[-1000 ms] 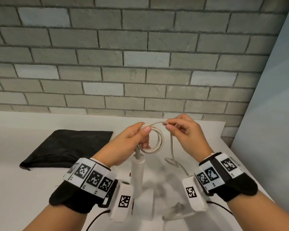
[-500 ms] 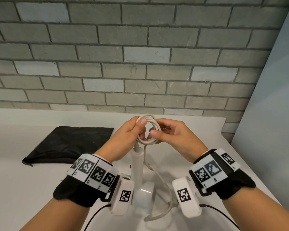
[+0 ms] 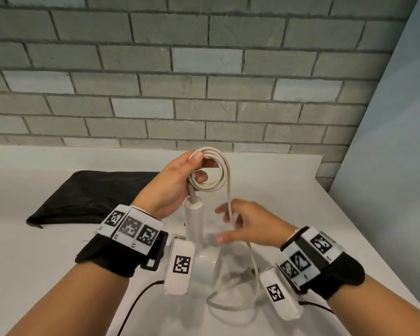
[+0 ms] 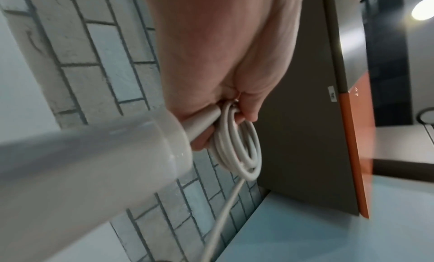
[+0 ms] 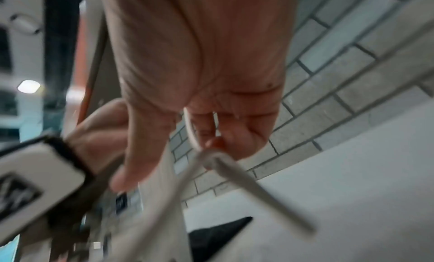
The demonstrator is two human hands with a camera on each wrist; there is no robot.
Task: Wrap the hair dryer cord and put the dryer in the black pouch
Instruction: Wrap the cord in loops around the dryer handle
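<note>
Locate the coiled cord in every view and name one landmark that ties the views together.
Head: the coil sits centre, just above the middle, pinched by the left hand over the dryer handle.
Left wrist: the coil hangs centre-right, below the fingers, beside the handle's end.
Right wrist: the coil is not visible; only a loose cord strand crosses the right hand.
Shared landmark: the brick wall.

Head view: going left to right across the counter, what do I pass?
Black pouch → left hand → coiled cord → right hand.
</note>
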